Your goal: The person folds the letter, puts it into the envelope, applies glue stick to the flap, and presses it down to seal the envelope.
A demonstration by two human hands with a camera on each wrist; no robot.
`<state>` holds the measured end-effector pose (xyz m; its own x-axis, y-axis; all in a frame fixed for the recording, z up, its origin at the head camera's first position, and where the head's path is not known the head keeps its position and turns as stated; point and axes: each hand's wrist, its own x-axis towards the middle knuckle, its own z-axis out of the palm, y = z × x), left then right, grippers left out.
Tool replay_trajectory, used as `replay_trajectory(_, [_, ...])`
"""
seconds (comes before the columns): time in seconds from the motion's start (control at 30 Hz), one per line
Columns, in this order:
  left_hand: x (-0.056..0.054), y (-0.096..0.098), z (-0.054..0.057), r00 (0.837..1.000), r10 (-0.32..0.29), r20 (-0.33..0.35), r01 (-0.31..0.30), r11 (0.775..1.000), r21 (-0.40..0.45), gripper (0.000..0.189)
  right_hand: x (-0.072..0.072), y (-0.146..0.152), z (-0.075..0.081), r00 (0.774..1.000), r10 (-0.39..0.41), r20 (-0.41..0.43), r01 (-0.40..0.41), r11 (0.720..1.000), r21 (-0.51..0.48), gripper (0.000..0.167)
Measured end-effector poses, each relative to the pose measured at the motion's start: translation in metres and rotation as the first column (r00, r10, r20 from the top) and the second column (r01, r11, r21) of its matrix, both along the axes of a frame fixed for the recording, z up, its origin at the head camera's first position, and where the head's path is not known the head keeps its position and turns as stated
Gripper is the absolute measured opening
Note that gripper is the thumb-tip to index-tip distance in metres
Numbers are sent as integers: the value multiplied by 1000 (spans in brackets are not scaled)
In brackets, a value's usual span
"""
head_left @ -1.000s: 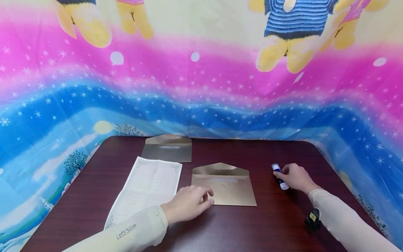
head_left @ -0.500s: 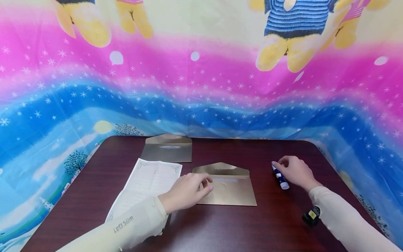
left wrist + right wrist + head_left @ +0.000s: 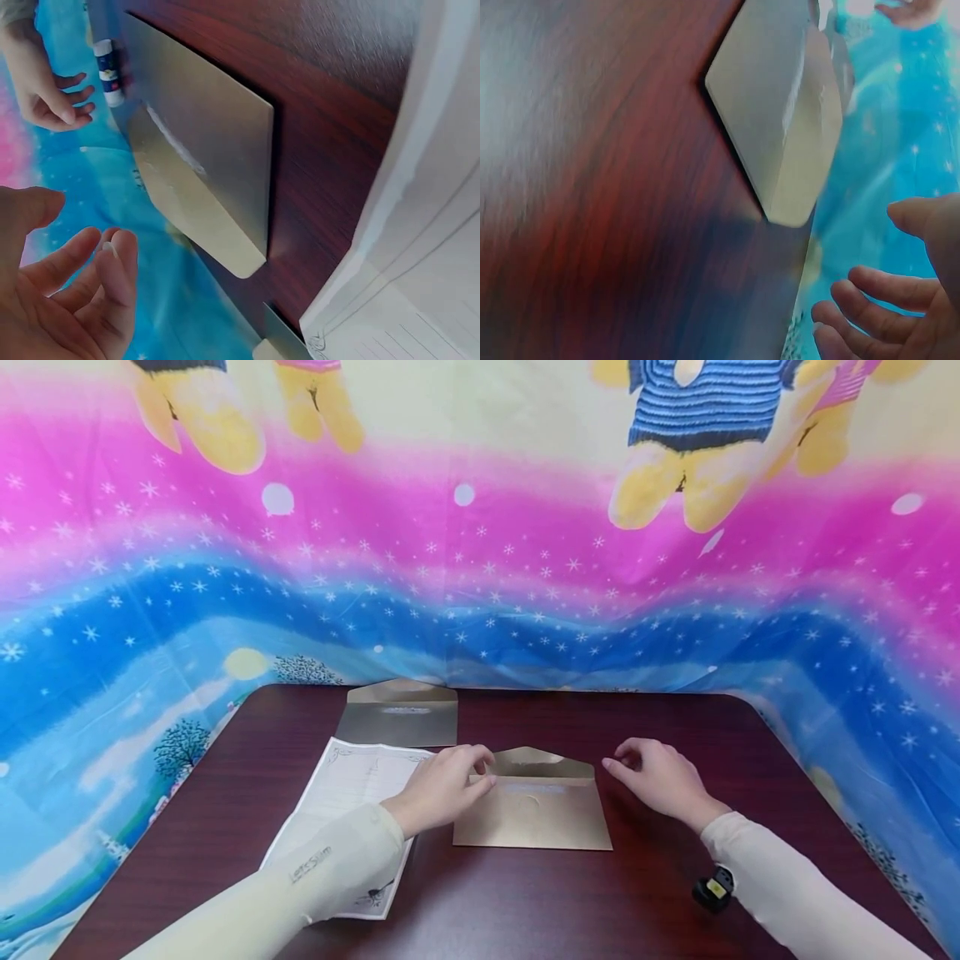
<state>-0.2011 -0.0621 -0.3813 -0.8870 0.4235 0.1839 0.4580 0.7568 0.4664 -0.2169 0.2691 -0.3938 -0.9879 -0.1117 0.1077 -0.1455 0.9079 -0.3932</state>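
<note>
Two bare hands flank the near envelope (image 3: 528,827) on a dark wooden table (image 3: 525,902): the left hand (image 3: 442,787), holding nothing, fingers loosely bent and thumb apart, hovers by its left end; the right hand (image 3: 663,783), likewise empty and loosely bent, hangs just off its right end. At left, a bordered sheet (image 3: 333,806) lies partly under the left arm, with a far envelope (image 3: 397,724) just behind. At centre, the near envelope lies flat, its flap (image 3: 543,763) spread away from the person above a whitish streak (image 3: 536,789) (glue, perhaps). At right, a glue stick (image 3: 109,73) shows only in the left wrist view. Good handling would likely mean steadying both ends, keeping fingers off the streak and bending the flap squarely along its crease.
</note>
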Motion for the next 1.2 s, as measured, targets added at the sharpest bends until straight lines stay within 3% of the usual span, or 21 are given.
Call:
replay_trajectory(0.3, [-12, -2, -9, 999, -1, -34, -1, 998, -63, 34, 2, -24, -9, 997, 73, 11, -72, 997, -34, 40])
replay_trajectory(0.5, [-17, 1, -16, 999, -10, -35, 3, 985, -171, 50, 2, -32, -18, 989, 145, 7, -145, 988, -46, 49])
replay_trajectory(0.7, [-21, 1, -28, 999, -40, 12, 42, 960, -278, 77, 4, -39, -25, 978, 205, 22, -205, 978, -28, 65])
replay_trajectory(0.97, [-16, 4, -37, 994, -40, 105, 69, 952, -298, 93, 7, -45, -33, 962, 270, 35, -271, 962, 44, 84])
replay_trajectory(1.07, [-16, 6, -39, 995, -58, 82, 80, 951, -299, 94, 7, -44, -34, 959, 281, 38, -283, 957, 63, 88])
replay_trajectory(1.2, [-16, 7, -40, 997, -76, 1, 72, 945, -319, 97, 7, -45, -34, 957, 291, 16, -291, 953, 83, 93])
